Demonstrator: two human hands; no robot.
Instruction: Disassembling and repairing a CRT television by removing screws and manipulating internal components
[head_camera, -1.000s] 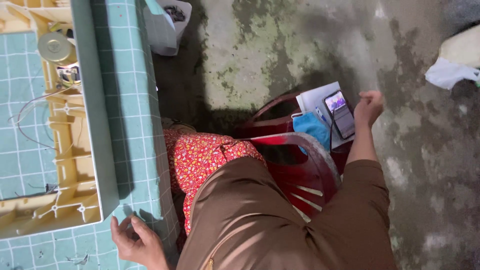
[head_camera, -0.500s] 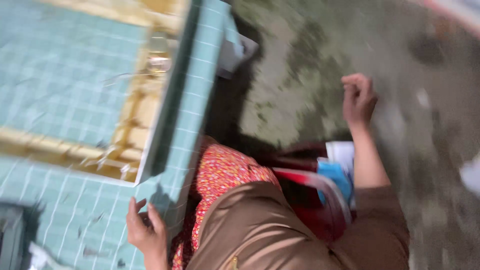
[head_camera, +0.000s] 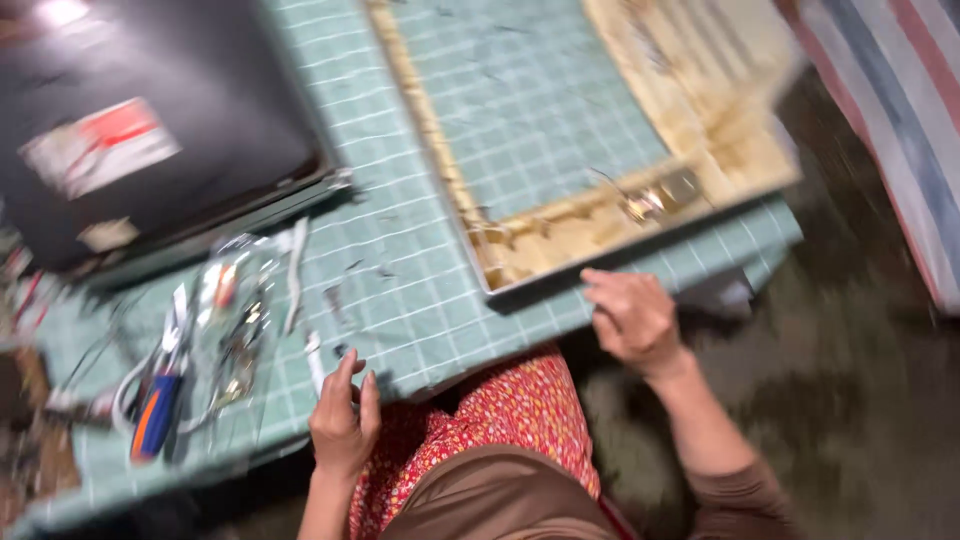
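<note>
While the view is smeared by motion, the right hand (head_camera: 632, 318) can be made out resting with its fingers loosely curled at the near edge of a large pale-yellow panel (head_camera: 600, 130), touching or just short of its corner, clamped on nothing that I can see. The left hand (head_camera: 342, 420) lies open, fingers together, on the near edge of the table (head_camera: 400, 290), empty. The panel lies flat on the green gridded mat (head_camera: 520, 120) towards the table's far right, its corner jutting past the edge; it looks like a stiff, thin, moulded shell with small metal parts (head_camera: 655, 203) and fine wires in its lower rim (brittle with age, I would guess), so I judge it light but awkward, best taken by its two long edges and not by the wired rim. Left of the hands lie a blue-and-orange handled tool (head_camera: 155, 412), a clear bag of small parts (head_camera: 235, 320) and a dark flat device (head_camera: 150, 130). The floor (head_camera: 850, 420) is rough, stained concrete, with a striped cloth (head_camera: 900, 110) at the right.
</note>
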